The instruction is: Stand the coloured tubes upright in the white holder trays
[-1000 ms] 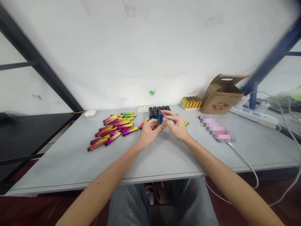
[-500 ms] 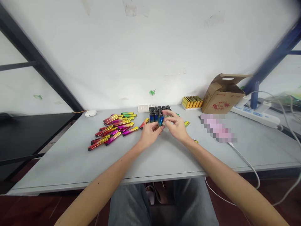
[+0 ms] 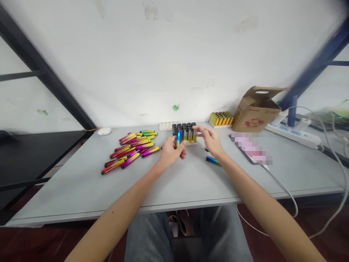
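Note:
Between the thumb and fingers of my left hand (image 3: 171, 153) is a shiny blue lighter (image 3: 179, 138), held upright. Just behind it, a tray holds several upright lighters (image 3: 190, 134) with black tops, in rows. My right hand (image 3: 209, 140) is at the tray's right side, thumb and index fingertips near the front right lighter; whether they grip anything is too small to tell. A blue lighter (image 3: 213, 160) lies on the table below my right hand. Several red, yellow and purple lighters (image 3: 131, 149) lie in a loose pile to the left.
A white holed tray (image 3: 167, 126) stands by the wall. Farther right are a tray of yellow lighters (image 3: 221, 119), an open cardboard box (image 3: 252, 116), a blurred-out phone (image 3: 252, 151) on a white cable, and a power strip (image 3: 294, 134). A white case (image 3: 104, 131) sits at the left.
My right hand has moved right, away from my left hand and the lighter. My left hand has tilted the lighter more upright and shifted it left. The front lighters in the tray now show.

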The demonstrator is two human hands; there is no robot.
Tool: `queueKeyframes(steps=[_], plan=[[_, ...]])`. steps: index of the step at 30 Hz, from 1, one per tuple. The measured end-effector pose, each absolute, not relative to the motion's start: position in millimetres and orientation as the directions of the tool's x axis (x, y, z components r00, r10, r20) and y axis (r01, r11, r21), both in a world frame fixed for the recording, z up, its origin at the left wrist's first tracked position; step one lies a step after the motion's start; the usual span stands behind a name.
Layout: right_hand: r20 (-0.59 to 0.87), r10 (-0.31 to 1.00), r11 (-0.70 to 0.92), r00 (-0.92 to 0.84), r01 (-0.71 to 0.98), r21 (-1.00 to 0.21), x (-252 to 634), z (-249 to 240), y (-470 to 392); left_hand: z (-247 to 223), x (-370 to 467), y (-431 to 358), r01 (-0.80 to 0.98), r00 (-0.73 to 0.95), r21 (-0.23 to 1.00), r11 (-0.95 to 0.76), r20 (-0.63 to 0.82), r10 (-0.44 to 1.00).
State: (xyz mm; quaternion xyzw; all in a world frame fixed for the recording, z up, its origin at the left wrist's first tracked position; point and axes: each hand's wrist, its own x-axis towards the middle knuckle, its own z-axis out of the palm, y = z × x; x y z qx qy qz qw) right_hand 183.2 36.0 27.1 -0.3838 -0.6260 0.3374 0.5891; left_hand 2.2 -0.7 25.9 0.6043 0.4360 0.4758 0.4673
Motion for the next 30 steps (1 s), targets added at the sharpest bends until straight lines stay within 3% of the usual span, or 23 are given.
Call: queueKeyframes(steps=[4, 7, 11, 14, 17, 24, 30], plan=[[0.473, 0.852, 0.452, 0.223, 0.143, -0.881, 201.1, 22.0, 51.9, 32.8, -1.5, -1.6, -0.071, 0.122, 0.979, -0.191, 0.199, 0.972], [0.530, 0.807, 0.421, 0.259, 0.376, -0.825, 214.0, 15.1, 62.8, 33.6, -5.9, -1.2, -0.203, 0.137, 0.951, -0.233, 0.263, 0.955], [0.531, 0.843, 0.281, 0.085, 0.772, -0.570, 226.1, 3.0, 70.2, 32.5, -12.3, 0.0, -0.261, 0.188, 0.940, -0.219, 0.272, 0.944], [0.421, 0.907, 0.175, -0.023, 0.930, -0.325, 228.3, -4.5, 68.8, 34.5, -13.9, 0.2, -0.302, 0.217, 0.940, -0.157, 0.229, 0.949], [0.302, 0.950, 0.147, -0.078, 0.966, -0.214, 227.1, -6.9, 65.8, 39.3, -13.7, -0.8, -0.332, 0.239, 0.937, -0.107, 0.193, 0.952], [0.208, 0.974, 0.142, -0.093, 0.960, -0.240, 225.2, -2.9, 64.6, 49.1, -12.7, -1.9, -0.534, 0.307, 0.843, 0.066, 0.121, 0.944], [0.199, 0.976, 0.141, -0.091, 0.957, -0.255, 224.3, -3.4, 63.9, 48.9, -10.2, -1.7, -0.566, 0.416, 0.787, 0.247, 0.013, 0.909]])
